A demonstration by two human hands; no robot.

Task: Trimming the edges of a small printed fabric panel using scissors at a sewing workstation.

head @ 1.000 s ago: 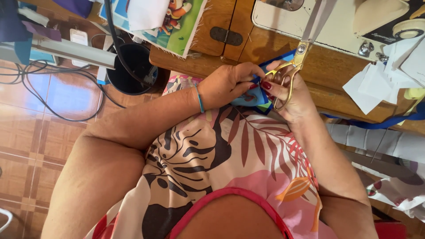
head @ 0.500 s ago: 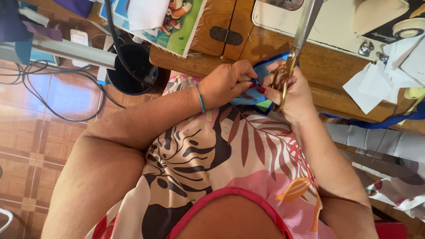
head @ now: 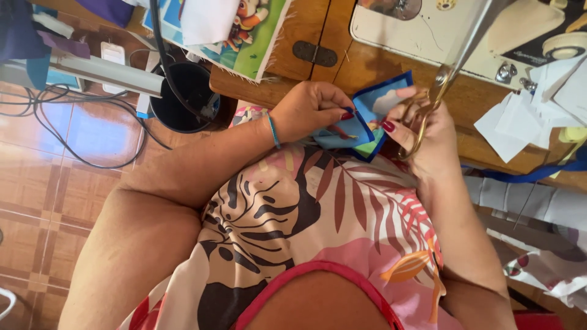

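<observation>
Nearest to you is your lap, covered by a leaf-print dress (head: 318, 208) in pink, black and cream. Just above it your left hand (head: 312, 110) has its fingers (head: 342, 113) pinched narrow on the lower left edge of a small blue-bordered fabric patch (head: 370, 116), and a thin blue bracelet (head: 273, 129) sits on that wrist. Your right hand (head: 428, 137) meets the patch from the other side: its fingers press the right part of the cloth, with the thumb on the front, while the same hand is closed through the loops of brass-handled scissors (head: 437, 91). The scissors' blades point up and away from your fingers, over the wooden desk (head: 367, 64), and look closed.

Beyond your fingers on the desk lies a cream sewing machine (head: 422, 30). To the right of your right hand lie white paper scraps (head: 520, 119). Left of your left hand, past the desk edge, hangs a printed cartoon cloth (head: 251, 30), with a black bucket (head: 183, 98) standing on the tiled floor (head: 55, 183) among dark cables (head: 73, 146).
</observation>
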